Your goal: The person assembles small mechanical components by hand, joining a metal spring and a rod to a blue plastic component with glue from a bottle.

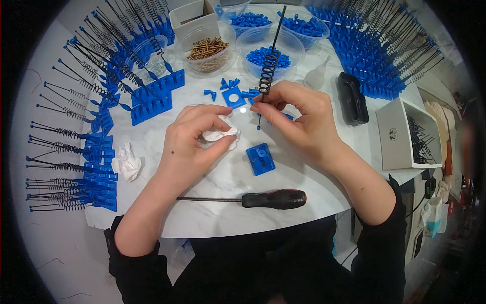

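From the head view, my left hand (195, 136) is closed around a crumpled white tissue (218, 136). My right hand (298, 114) pinches a black rod with a spring (268, 66), upright above the white surface (223, 213). A blue plate (260, 158) lies between my hands, a screwdriver (263, 199) nearer me, bowls of blue parts (268, 50) and screws (206, 49) beyond.

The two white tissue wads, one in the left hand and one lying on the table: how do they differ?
The tissue in the left hand is pinched in the grip of the left hand; the loose tissue lies untouched on the table. The held one sits near the middle, beside the right hand; the loose one lies further left, next to the finished blue spring parts. Both are white and crumpled.
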Demonstrator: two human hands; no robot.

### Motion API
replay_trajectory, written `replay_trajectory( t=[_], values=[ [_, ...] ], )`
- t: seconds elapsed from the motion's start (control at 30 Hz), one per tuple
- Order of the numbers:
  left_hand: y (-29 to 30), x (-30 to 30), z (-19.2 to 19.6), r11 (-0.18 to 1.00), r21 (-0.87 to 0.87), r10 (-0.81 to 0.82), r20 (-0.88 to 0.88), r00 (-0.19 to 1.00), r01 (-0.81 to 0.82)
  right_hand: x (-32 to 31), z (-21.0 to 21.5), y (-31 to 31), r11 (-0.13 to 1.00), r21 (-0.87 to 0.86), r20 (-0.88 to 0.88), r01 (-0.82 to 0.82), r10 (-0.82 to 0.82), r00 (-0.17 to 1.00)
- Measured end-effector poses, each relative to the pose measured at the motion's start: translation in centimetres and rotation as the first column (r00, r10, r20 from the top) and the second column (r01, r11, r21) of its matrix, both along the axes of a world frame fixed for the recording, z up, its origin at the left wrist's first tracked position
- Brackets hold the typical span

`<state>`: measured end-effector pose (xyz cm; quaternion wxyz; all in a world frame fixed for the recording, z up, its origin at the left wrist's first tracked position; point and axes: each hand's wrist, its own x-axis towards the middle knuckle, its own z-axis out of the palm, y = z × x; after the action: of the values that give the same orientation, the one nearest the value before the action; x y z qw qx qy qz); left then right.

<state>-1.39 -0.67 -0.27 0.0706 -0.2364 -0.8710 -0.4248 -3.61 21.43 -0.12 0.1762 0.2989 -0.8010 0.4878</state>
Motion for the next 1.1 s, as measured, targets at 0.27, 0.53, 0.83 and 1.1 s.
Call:
replay_trajectory(
  t=[0.27,0.53,0.83,1.1],
  values=[
    [-0.1,0.2,0.3,0.980,0.123,0.138,0.155,0.978,-0.158,0.0,0.1,0.0,1.000,-0.002,-0.002,0.002,-0.002,1.000],
    [0.3,0.1,0.2,0.993,0.115,-0.033,-0.010,0.999,0.034,-0.1,-0.2,0.0,1.000,-0.014,0.008,-0.001,0.001,1.000],
    [1.8,0.5,0.1,0.932,0.348,0.057,0.136,0.989,-0.102,0.1,-0.2,0.1,1.000,-0.003,0.001,-0.005,0.005,1.000],
    [1.9,-0.2,-0.9,0.956,0.281,-0.017,0.340,0.940,-0.084,0.0,-0.2,0.2,1.000,-0.002,-0.012,-0.017,0.017,1.000]
  ],
)
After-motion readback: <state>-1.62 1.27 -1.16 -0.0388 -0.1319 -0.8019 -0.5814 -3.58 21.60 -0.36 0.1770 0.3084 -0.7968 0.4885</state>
